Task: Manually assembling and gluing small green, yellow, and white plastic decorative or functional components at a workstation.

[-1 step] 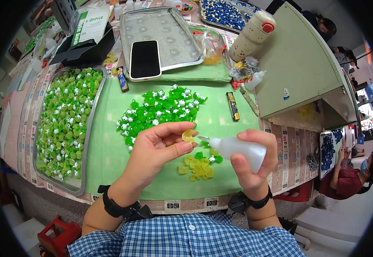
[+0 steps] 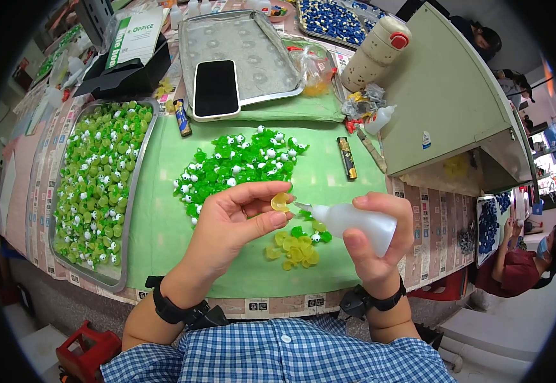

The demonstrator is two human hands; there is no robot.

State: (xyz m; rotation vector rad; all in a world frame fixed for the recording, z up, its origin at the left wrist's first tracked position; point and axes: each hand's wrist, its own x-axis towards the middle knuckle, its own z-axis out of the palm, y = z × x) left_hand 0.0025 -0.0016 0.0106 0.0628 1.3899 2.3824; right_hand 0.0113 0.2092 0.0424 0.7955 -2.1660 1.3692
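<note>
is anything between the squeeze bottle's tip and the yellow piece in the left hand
Nothing visible. The white squeeze bottle in the right hand points its nozzle straight at the small yellow piece, pinched by the left hand, with only a small open gap between them.

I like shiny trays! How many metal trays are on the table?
2 clearly: one tray of green pieces at the left, one tray under the phone at the top. More may be cut off.

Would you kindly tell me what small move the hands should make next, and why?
Probably a gentle squeeze of the bottle in the right hand: its nozzle tip already sits at the yellow piece pinched in the left hand, above the yellow pile.
</note>
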